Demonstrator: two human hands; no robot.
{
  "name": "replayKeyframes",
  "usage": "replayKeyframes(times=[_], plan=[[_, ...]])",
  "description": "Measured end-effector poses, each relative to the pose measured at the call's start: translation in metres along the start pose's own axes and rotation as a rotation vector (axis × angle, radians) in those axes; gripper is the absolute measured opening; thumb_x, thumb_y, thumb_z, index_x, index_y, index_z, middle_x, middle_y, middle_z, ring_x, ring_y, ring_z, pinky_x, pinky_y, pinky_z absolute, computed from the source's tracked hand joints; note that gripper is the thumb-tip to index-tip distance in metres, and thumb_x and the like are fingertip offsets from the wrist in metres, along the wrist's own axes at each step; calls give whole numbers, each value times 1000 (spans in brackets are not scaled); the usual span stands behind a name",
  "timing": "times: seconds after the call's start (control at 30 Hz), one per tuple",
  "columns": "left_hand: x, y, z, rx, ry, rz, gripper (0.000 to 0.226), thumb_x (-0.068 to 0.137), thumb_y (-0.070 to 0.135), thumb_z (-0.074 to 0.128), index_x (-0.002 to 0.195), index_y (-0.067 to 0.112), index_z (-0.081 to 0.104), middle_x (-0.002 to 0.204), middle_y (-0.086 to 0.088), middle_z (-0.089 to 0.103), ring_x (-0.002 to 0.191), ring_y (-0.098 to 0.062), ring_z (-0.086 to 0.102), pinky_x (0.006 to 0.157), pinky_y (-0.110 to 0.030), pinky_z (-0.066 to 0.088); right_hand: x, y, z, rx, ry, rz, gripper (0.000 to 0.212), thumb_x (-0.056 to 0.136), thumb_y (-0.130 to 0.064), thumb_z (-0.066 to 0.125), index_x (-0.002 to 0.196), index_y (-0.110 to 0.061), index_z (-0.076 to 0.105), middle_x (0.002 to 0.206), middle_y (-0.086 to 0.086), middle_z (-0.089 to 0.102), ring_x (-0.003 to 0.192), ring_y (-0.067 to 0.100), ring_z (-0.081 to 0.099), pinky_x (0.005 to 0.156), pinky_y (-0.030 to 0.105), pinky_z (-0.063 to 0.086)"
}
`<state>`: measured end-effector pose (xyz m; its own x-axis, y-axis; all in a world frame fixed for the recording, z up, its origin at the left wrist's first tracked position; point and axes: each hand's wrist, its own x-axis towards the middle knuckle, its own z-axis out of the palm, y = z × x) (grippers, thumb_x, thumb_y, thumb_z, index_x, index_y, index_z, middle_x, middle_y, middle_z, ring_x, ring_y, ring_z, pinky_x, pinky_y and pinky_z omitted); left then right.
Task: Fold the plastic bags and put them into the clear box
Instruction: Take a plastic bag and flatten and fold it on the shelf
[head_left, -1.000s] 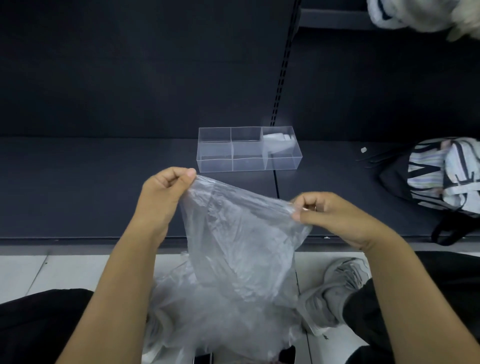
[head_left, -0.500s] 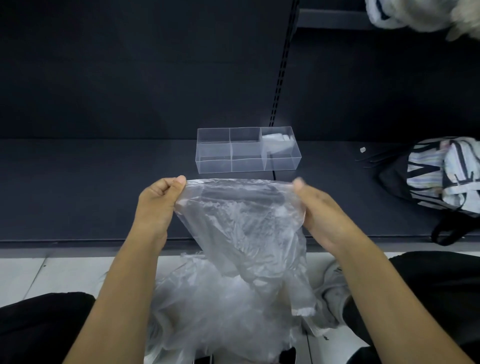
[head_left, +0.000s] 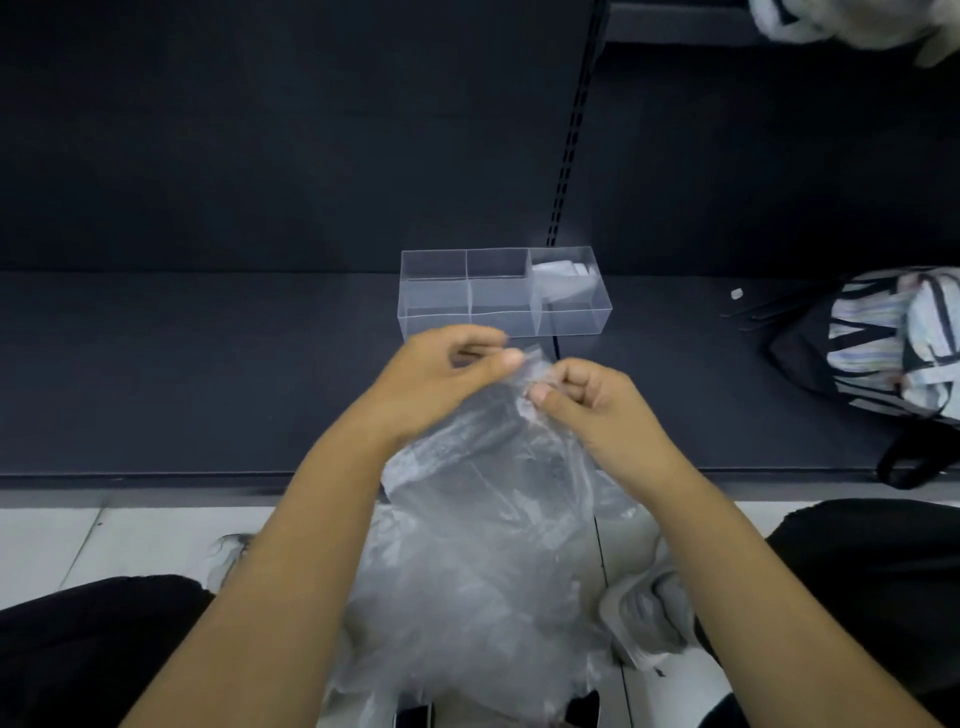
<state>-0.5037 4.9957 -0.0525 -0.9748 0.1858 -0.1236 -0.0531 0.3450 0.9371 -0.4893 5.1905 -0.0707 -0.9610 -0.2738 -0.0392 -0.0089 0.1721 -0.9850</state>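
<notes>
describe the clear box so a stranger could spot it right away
Look at the dark shelf, near its middle below the slotted upright. The clear box stands there. Unlike the striped bag at the far right, it is see-through, with dividers.
</notes>
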Motion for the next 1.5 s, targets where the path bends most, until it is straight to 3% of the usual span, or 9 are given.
replayKeyframes(times=[0.1, 0.23, 0.47, 0.67, 0.83, 1.0, 1.13, 1.3, 1.5], plan=[[16, 2, 7, -209, -20, -102, 17, 78, 34, 76, 87, 20, 75, 86, 3, 75, 82, -9, 70, 81, -25, 55, 10, 0, 0, -7, -84, 61, 21, 91, -21, 64, 88, 0, 63, 80, 19, 66, 72, 23, 58, 72, 34, 47], [32, -27, -6, -330, 214, -232, 17, 79, 30, 76, 86, 15, 76, 82, 0, 75, 74, -10, 70, 65, -21, 54, 25, 19, -23, -94, -111, 220, 15, 89, -27, 68, 81, -14, 70, 77, 11, 71, 69, 15, 66, 73, 27, 52], [63, -98, -32, -428, 571, -410, 5, 79, 23, 77, 78, 20, 74, 85, -4, 74, 76, -16, 70, 74, -28, 55, 53, 80, -71, -119, 95, 380, 16, 91, -14, 63, 77, -17, 69, 76, -6, 70, 73, 9, 61, 67, 18, 46], [92, -158, -33, -297, 675, -502, 5, 83, 19, 74, 85, 15, 72, 93, -6, 70, 83, -18, 64, 82, -27, 50, 77, 117, -84, 146, 142, 606, 37, 94, -44, 53, 105, -12, 66, 98, 6, 70, 88, 18, 68, 78, 28, 54], [103, -190, -29, -217, 706, -581, 16, 83, 23, 73, 92, 10, 74, 86, 1, 68, 75, -13, 61, 77, -24, 46, 97, 147, -65, 48, 181, 636, 24, 88, -4, 66, 112, -4, 63, 78, 7, 66, 63, 14, 59, 64, 22, 53], [115, -201, -32, -285, 755, -625, 24, 83, 22, 74, 62, 15, 66, 61, 2, 66, 66, -19, 61, 73, -27, 50, 133, 166, -72, -37, 453, 574, 15, 85, 3, 65, 99, -1, 66, 62, 6, 62, 44, 5, 53, 45, 12, 43], [136, -194, -36, -343, 740, -636, 17, 82, 23, 75, 68, 17, 66, 72, 0, 67, 78, -22, 65, 81, -30, 53, 165, 166, -83, -134, 503, 444, 13, 83, 3, 64, 91, -6, 67, 62, 2, 64, 42, -3, 53, 47, 11, 45], [149, -184, -38, -270, 760, -597, 17, 90, 23, 64, 75, 14, 64, 74, -1, 63, 71, -18, 57, 62, -23, 47, 185, 162, -93, -306, 576, 389, 19, 91, -6, 55, 108, -12, 61, 97, 2, 64, 87, 14, 59, 74, 24, 45], [94, -181, -16, 290, 788, -287, 27, 96, 14, 52, 119, 2, 60, 125, -17, 53, 112, -30, 53, 96, -35, 40, 117, 164, -84, -323, 554, 599, 39, 92, -32, 57, 94, 6, 65, 73, 10, 62, 70, 25, 58, 69, 41, 50]])
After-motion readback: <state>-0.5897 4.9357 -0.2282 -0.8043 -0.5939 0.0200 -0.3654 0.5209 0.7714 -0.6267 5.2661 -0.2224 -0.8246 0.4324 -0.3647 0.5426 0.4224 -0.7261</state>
